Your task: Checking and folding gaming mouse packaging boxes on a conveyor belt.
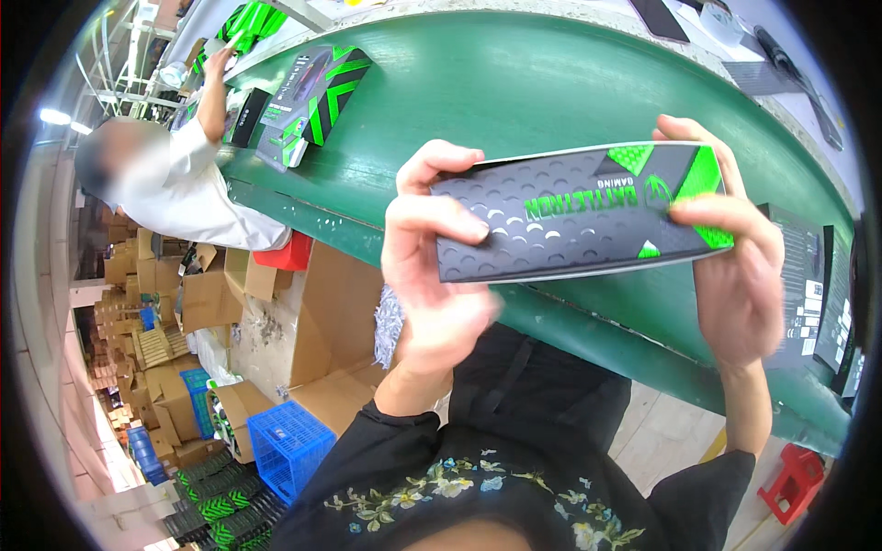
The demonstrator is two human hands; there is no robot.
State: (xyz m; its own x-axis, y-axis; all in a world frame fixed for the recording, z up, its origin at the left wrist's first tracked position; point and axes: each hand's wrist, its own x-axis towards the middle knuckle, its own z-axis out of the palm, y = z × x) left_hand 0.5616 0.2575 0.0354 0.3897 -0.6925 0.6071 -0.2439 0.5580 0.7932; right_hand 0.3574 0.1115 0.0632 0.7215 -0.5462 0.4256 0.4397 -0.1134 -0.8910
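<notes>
A black and green retail box (579, 216) is held up between my two hands, its narrow printed side turned toward me with the print upside down. My left hand (432, 248) grips the left end, fingers bent over the top edge and front. At the other end, my right hand (740, 248) closes round the green-patterned corner, one finger lying across the face. The box is above the near part of a green work surface (514, 73). What the box may contain is hidden.
More black and green boxes (312, 101) lie at the far left, beside a co-worker in white (207, 197). Dark boxes (799, 285) stand on the right. Cartons (335, 312) and a blue crate (289, 448) are on the floor at left; a red stool (792, 482) is at lower right.
</notes>
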